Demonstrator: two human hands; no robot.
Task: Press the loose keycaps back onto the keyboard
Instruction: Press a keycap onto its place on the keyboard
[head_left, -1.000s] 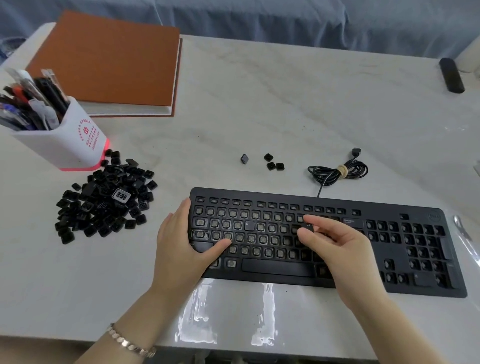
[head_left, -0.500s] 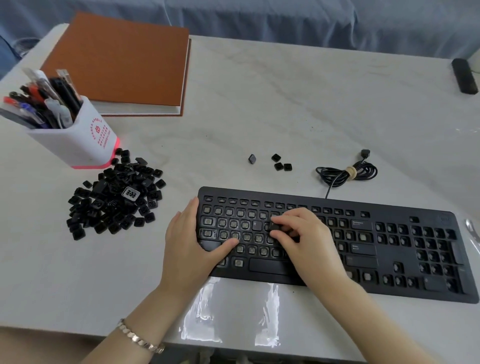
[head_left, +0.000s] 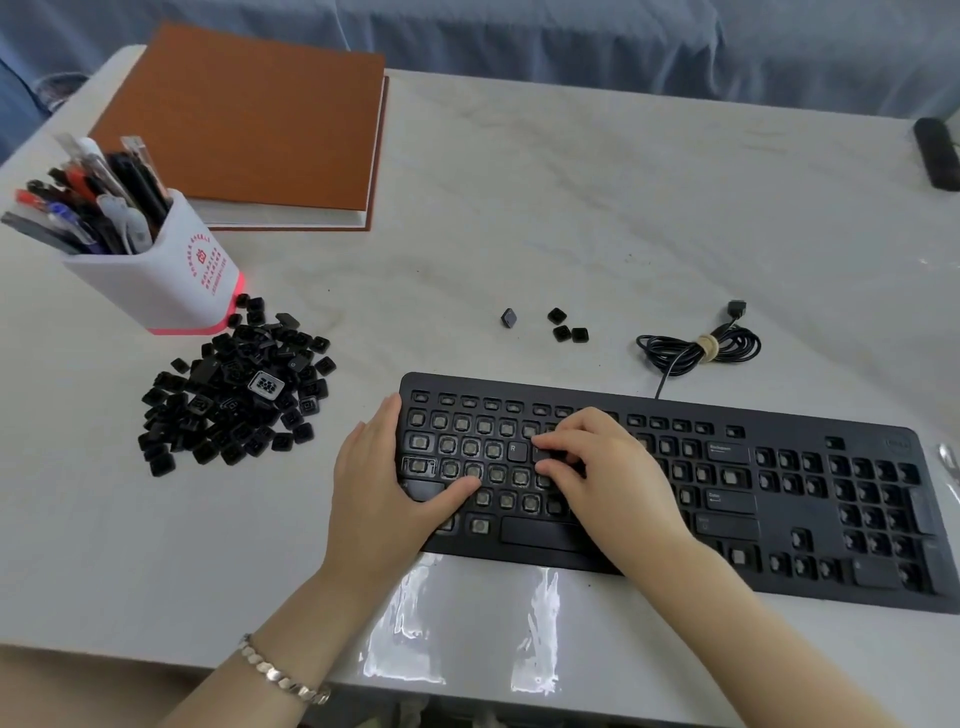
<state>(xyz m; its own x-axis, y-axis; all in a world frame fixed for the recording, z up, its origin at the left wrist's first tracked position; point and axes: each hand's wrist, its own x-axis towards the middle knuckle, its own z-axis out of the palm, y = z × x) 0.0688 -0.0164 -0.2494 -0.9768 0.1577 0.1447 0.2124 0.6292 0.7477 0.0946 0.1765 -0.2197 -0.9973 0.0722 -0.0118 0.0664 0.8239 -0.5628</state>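
Head view: the black full-size plastic keyboard (head_left: 789, 525) lay flat near the front edge of the pale marble-look desk (head_left: 571, 208), most sockets bare w/ grey domes showing. Left grip (head_left: 384, 488) was spread flat, fingers straight along the kbd's left end & thumb laid across the lower-left rows, prob. to brace the board so it wouldn't skid under pressing. Right grip (head_left: 597, 478) was curled over the upper letter rows, index tip & thumb tip pinching a small black square keycap (head_left: 544, 455) just right of the seated black "R" keycap (head_left: 514, 449). I'd judge it was held that way to line the cap over its socket before pushing down. Whether it had clicked home I can't tell, as the fingers hid it.

The big heap of loose black keycaps (head_left: 234, 395) sat left of the board, beside the white pen holder w/ red print (head_left: 166, 280), within easy reach of the left grip. Four more small black caps (head_left: 563, 327) lay apart behind the board, maybe sorted out as next in line. The coiled black cable (head_left: 696, 348), tied w/ a band, lay out of the way behind. Judging by the no. of bare sockets, the task was barely begun.
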